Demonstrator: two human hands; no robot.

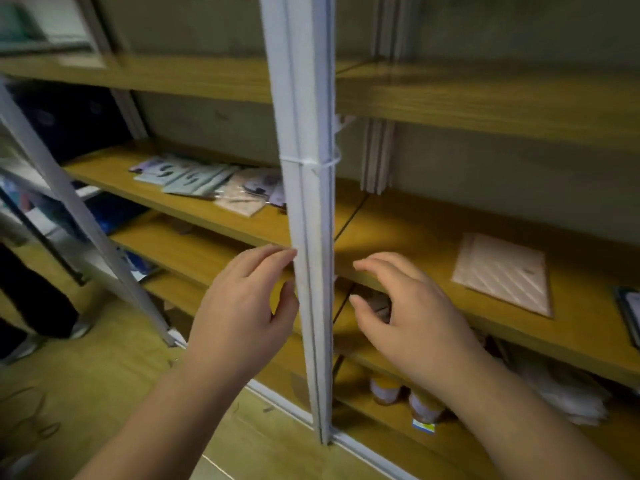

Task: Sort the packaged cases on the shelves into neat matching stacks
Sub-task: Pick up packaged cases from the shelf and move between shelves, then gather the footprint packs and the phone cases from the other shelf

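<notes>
Several packaged cases lie loosely spread on the wooden shelf left of the white post: teal ones (188,176) and a pale pink one (242,197), partly overlapping. A single pink quilted case (502,271) lies flat on the shelf (398,237) right of the post, and a dark case (632,313) shows at the frame's right edge. My left hand (242,306) hovers at the shelf's front edge just left of the post, fingers apart and empty. On the other side of the post, my right hand (408,317) is also spread and holds nothing.
A white upright post (308,202) stands between my hands. Jars (384,389) and white bags (568,393) sit on the lower shelf. A slanted white frame (69,209) and a person's legs (31,299) are at the left on the wooden floor.
</notes>
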